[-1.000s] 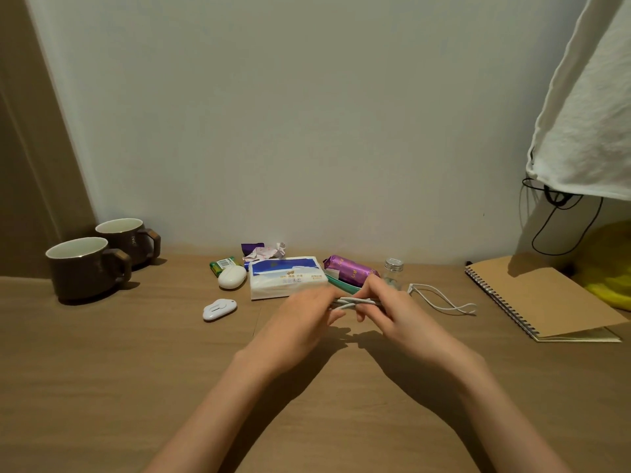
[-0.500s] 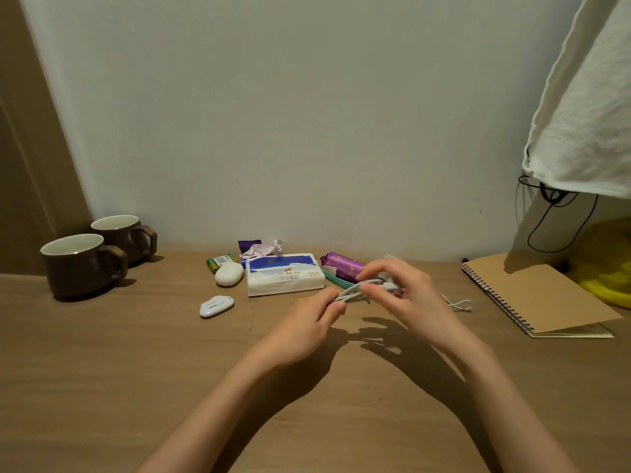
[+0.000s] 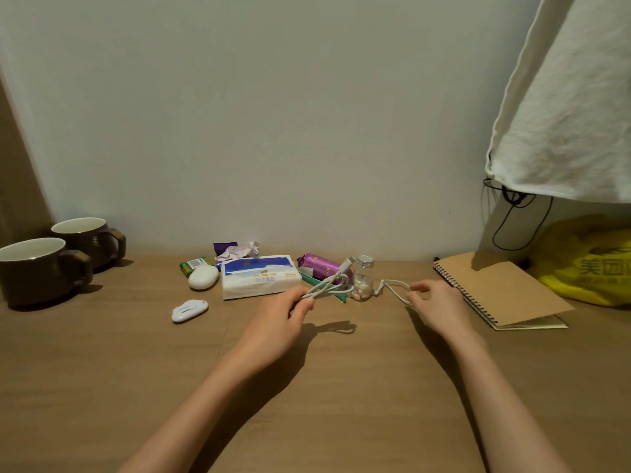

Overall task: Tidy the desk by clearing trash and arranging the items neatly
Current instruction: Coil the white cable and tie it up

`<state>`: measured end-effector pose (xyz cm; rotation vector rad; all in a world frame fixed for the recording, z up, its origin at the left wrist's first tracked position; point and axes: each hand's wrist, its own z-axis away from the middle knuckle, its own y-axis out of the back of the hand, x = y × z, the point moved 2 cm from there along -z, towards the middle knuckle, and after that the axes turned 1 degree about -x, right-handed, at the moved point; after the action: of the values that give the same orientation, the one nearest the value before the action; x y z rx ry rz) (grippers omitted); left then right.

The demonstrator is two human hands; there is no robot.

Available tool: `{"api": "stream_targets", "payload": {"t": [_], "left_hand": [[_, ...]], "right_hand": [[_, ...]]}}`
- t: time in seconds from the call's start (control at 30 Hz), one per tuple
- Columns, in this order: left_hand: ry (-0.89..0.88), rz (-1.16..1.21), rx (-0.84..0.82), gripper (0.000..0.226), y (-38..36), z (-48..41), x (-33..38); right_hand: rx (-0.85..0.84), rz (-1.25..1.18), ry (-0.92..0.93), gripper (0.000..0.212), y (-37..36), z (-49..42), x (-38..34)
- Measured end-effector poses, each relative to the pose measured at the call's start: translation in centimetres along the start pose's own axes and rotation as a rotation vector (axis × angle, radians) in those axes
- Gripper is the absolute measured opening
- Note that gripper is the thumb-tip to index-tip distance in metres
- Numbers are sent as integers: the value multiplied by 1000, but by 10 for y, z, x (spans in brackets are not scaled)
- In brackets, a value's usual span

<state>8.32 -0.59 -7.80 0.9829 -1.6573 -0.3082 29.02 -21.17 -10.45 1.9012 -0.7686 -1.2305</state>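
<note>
1. At the far left of the wooden desk [image 3: 102,387] stand two dark mugs, handles to the right. The nearer mug [image 3: 37,268] is cut by the frame edge, and the farther mug [image 3: 88,238] sits just behind it.
2. A white clip-shaped object [image 3: 188,310] lies alone. Behind it are a green battery pack [image 3: 193,264], a white oval object [image 3: 203,277] and a tissue pack [image 3: 259,276]. Crumpled wrappers [image 3: 237,249] sit against the wall.
3. The left hand [image 3: 276,319] pinches several gathered strands between thumb and fingertips, just in front of the tissue pack.
4. The white cable [image 3: 327,284] is held off the desk and casts a shadow below. Its long axis runs left to right between the hands. From the left pinch the strands rise up and right, and the plug points up and right beside the jar lid.
5. A small glass jar [image 3: 362,278] with a metal lid holds pale bits too small to name. Cable strands cross in front of it and of the purple packet [image 3: 322,266]. A green item [image 3: 327,292] is mostly hidden under them.
6. The right hand [image 3: 438,303] pinches the cable's far loop with curled fingertips, near the notebook's spine.
7. A spiral notebook [image 3: 502,291] lies closed. A yellow bag [image 3: 590,264] is cut off at the right edge. A white cloth [image 3: 563,114] hangs above, hiding the top of a black cord [image 3: 519,216].
</note>
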Motion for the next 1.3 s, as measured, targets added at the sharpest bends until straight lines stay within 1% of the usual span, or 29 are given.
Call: {"api": "stream_targets", "payload": {"t": [0.1,0.23,0.37,0.43,0.5,0.6,0.67,0.73,0.77,0.83,0.9,1.0,1.1,1.17,1.3], "left_hand": [[9,-31,-13,18,-1,0,-3],[32,-57,-41,16,-3,-2,-8],[43,-20,-10,19,0,-3,-8],[35,-18,30,21,3,-4,-8],[43,5,63,21,6,-5,-9],[49,67,100,21,11,-8,-11],[42,78,115,21,15,-8,-11],[33,53,110,20,17,-7,-10],[24,37,106,19,18,-7,-9],[-7,9,89,17,18,-6,-5],[-48,-32,56,16,17,-4,-1],[-114,-173,26,16,13,-1,4],[-172,-329,38,15,11,3,6],[-176,-414,49,17,11,4,8],[-206,-574,70,23,6,6,9]], "right_hand": [[8,88,36,34,-7,3,-6],[60,160,58,17,-11,4,-8],[90,245,44,18,-8,6,-9],[132,137,28,20,-5,4,-8],[199,-123,39,18,5,6,-14],[281,-466,136,9,29,17,-37],[222,-717,186,6,43,29,-59],[73,-943,194,3,49,39,-77],[-7,-1008,185,5,49,42,-83],[-138,-1065,182,9,48,47,-91],[-245,-1044,190,11,46,51,-97],[-356,-1002,209,17,45,58,-104],[-426,-992,241,12,45,61,-107],[-427,-957,270,9,47,64,-110],[-358,-791,336,15,49,71,-116]]}}
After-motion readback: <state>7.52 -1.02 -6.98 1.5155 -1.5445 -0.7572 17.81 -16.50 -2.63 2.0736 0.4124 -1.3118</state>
